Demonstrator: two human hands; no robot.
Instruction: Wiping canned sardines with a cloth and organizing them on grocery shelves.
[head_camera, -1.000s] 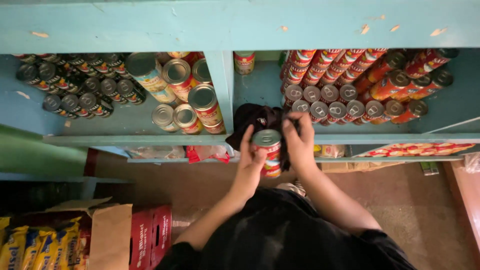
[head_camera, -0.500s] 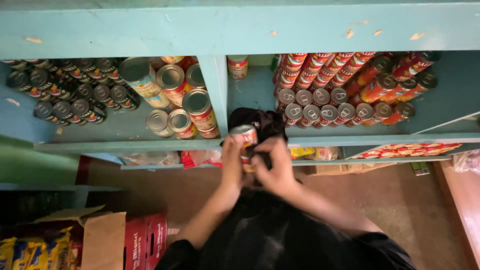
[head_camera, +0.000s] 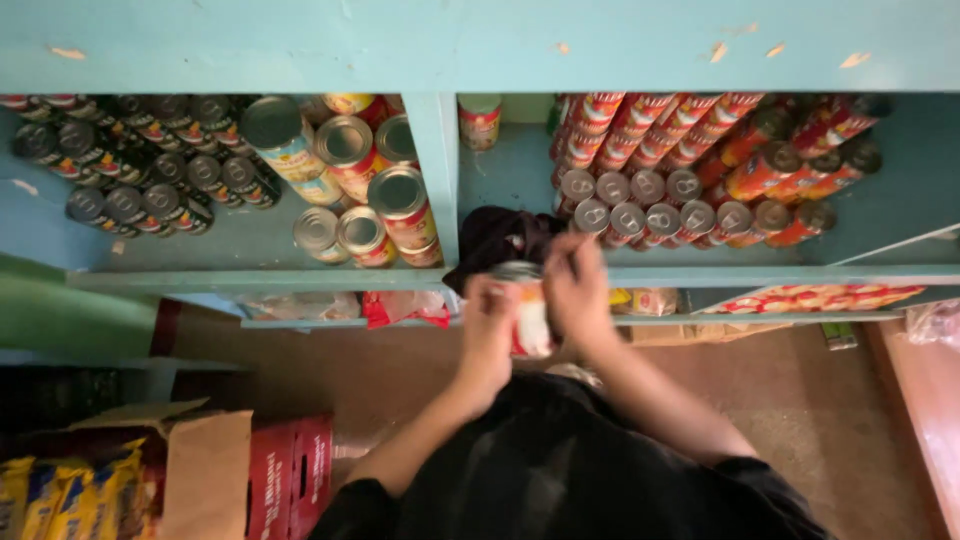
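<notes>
Shelf, far left: teal shelf (head_camera: 250, 281) seen from above, carrying a cluster of small dark cans (head_camera: 140, 170) lying with their lids toward the camera.
Floor, lower left: open cardboard box (head_camera: 195, 470) holding yellow packets (head_camera: 60, 495), with a red carton (head_camera: 290, 470) just beside it.
Shelf, left of divider: larger silver-lidded cans (head_camera: 350, 190) with red and yellow labels, stacked against the upright teal divider (head_camera: 437, 175).
Lower shelf edge: a crumpled red wrapper (head_camera: 400, 308) shows under the shelf's front lip.
Left hand (head_camera: 490, 320): fingers wrapped around the left side of a can, gripping it.
Can (head_camera: 528, 312): silver lid, red and white label, held upright between both hands in front of the shelf's front edge, just right of the divider.
Dark cloth (head_camera: 495, 240): a black bundle lies on the shelf right behind the held can.
Right hand (head_camera: 578, 290): closed on the can's right side, fingers reaching up over the lid; motion blur hides the fingertips.
Shelf, right: rows of slim red cans (head_camera: 690, 160) lying on their sides, silver ends facing out.
Person: black sleeves and torso fill the lower centre.
</notes>
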